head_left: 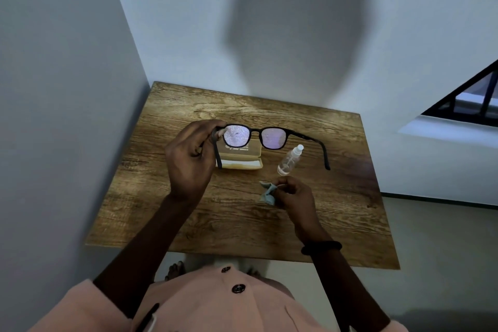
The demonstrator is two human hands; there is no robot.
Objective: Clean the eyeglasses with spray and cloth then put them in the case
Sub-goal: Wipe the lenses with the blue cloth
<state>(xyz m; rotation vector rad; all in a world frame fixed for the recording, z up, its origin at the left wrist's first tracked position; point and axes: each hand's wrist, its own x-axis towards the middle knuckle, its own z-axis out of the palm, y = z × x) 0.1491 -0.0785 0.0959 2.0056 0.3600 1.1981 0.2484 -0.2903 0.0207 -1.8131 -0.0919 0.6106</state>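
My left hand (188, 159) pinches the eyeglasses (256, 131) at one hinge, lenses speckled with droplets; my right hand (295, 198) grips the bunched cloth (267, 193); wiping comes next, I judge (cloth up to the lens); the open case (239, 163) lies beneath the held frame.

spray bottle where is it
Head view: the spray bottle sits on the table, right of the open case, just beyond the right hand pinching the cloth.
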